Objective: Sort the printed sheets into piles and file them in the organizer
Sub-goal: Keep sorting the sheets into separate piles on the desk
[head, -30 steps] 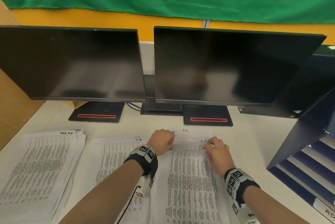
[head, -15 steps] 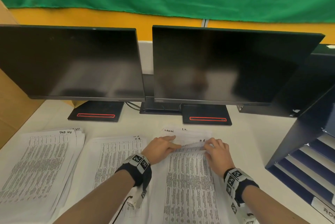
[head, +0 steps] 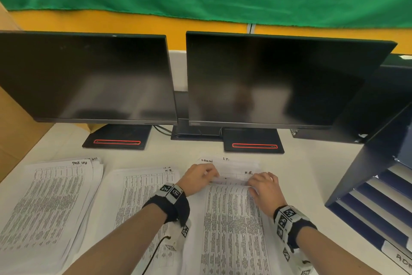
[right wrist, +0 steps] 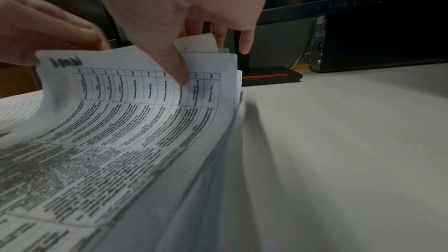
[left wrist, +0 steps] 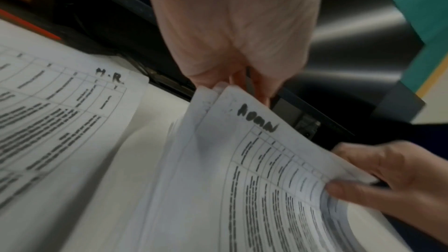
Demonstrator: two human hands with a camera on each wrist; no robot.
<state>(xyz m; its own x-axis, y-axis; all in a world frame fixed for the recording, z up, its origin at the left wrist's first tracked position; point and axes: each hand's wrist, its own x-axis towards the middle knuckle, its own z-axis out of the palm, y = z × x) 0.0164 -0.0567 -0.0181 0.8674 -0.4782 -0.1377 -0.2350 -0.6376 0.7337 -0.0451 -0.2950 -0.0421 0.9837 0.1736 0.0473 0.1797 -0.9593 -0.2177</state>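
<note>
Gripping: both hands pinch the far edge of the rightmost stack; left hand [head: 199, 177] takes its far left corner, right hand [head: 264, 186] its far right corner, thumb on top in the right wrist view.
Stack: unsorted pile [head: 231, 225] lies flat on the counter [head: 312, 181] straight ahead, between our forearms; long axis runs away from us toward the monitors.
Top sheet: marked sheet [left wrist: 261, 160] curls up at its far end; the handwritten mark reads something like "ADMIN", we judge.
Key relation: organizer [head: 379, 196] stands to the right, so the right hand is the nearer; the HR pile [head: 145, 203] lies just left of the left hand, the leftmost pile [head: 46, 203] beyond that.
Hidden: how many sheets are pinched, we cannot tell; wrist views are blurred.
Cut off: organizer label at the frame edge, only partly legible; lower slots out of view.
Background: two dark monitors [head: 278, 80] behind the piles.
</note>
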